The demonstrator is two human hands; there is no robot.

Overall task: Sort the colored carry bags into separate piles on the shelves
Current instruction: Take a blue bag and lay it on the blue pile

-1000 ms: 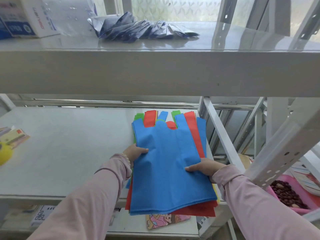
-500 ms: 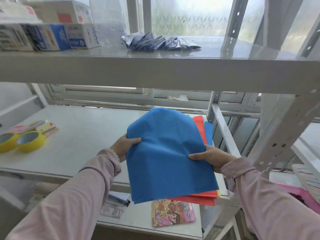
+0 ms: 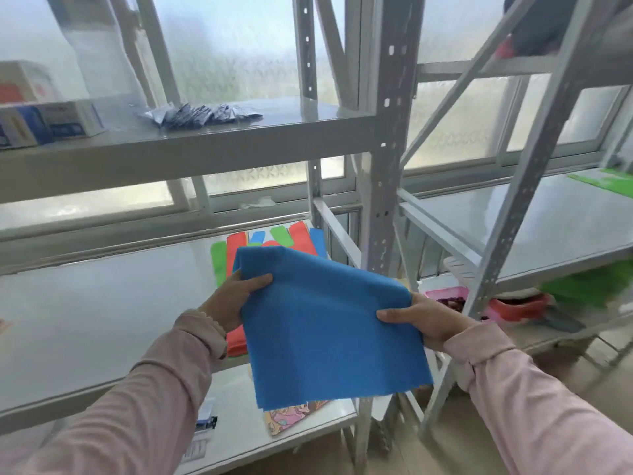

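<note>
While the left hand (image 3: pixel 236 299) and right hand (image 3: pixel 424 320) pinch opposite side edges of a blue carry bag (image 3: pixel 329 330), it hangs above the mixed bag stack (image 3: pixel 236 245); light, limp fabric looks best gripped at the edges

Bag pile (image 3: pixel 236 242) mostly behind blue bag (image 3: pixel 325 323), green bag (image 3: pixel 608 181) cut off right

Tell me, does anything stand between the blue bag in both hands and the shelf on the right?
Yes: the rack upright stands between the blue bag and the right shelf. The shelf's front edge looks open.
</note>
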